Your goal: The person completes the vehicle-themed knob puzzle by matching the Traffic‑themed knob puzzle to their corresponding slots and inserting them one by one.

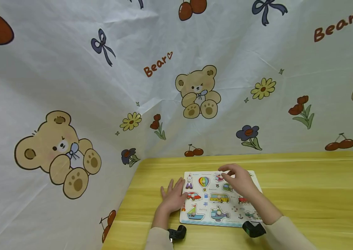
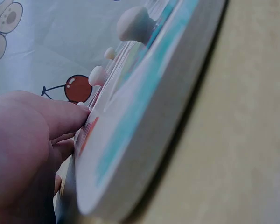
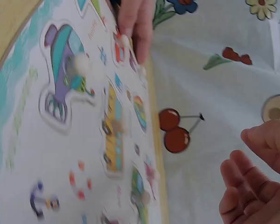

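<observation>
A white knobbed puzzle board [image 1: 202, 222] with vehicle pieces lies on the table. My left hand [image 1: 173, 198] rests at its left edge, fingers spread and the thumb over the rim; in the left wrist view the thumb [image 2: 67, 114] touches the board's face. Above the board's upper right part hovers my right hand [image 1: 240, 181], beside the red helicopter piece [image 1: 218, 177]. Its thumb and fingers are loosely bent and apart, with nothing between them in the right wrist view. The bus piece [image 1: 219, 198] and submarine piece [image 1: 220, 214] sit in their slots. My right hand covers some pieces.
The yellow wood-grain table [image 1: 313, 198] extends to both sides of the board. Behind it and at the left hangs a white cloth [image 1: 226, 135] printed with bears, flowers and cherries. Black wrist cameras sit on the left wrist [image 1: 177, 233] and right wrist [image 1: 253, 230].
</observation>
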Demonstrator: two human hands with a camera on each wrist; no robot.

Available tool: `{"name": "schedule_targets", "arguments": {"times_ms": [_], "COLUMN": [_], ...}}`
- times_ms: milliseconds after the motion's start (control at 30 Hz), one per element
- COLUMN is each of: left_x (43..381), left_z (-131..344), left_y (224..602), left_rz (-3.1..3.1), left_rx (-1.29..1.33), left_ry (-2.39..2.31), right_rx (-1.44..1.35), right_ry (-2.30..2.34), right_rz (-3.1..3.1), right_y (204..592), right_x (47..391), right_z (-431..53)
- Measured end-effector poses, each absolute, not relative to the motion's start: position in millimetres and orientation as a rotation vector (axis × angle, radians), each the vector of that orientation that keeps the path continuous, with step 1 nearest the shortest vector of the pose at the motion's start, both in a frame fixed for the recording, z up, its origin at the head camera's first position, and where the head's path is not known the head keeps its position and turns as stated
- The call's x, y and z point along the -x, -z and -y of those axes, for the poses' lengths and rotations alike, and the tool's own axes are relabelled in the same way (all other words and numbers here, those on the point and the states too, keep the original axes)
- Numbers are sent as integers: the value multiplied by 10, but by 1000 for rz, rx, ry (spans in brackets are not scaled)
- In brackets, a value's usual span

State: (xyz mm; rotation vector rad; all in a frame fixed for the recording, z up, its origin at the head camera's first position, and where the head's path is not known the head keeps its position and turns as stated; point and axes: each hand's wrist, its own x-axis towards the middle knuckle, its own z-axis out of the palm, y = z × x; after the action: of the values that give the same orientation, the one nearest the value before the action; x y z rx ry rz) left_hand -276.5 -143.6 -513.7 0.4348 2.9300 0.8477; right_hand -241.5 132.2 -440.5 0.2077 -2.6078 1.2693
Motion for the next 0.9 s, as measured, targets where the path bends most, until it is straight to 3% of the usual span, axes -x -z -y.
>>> {"name": "schedule_targets", "arguments": {"times_ms": [900], "left_x": [2727], "left_z": [1598], "left_y": [5077], "left_rz": [-2912], "left_rx": [-397], "left_ry": [-911], "right_rx": [-73], "right_ry": [-806], "right_rz": [2519], "right_y": [3981], "right_x": [1835], "right_z": [-2413]}}
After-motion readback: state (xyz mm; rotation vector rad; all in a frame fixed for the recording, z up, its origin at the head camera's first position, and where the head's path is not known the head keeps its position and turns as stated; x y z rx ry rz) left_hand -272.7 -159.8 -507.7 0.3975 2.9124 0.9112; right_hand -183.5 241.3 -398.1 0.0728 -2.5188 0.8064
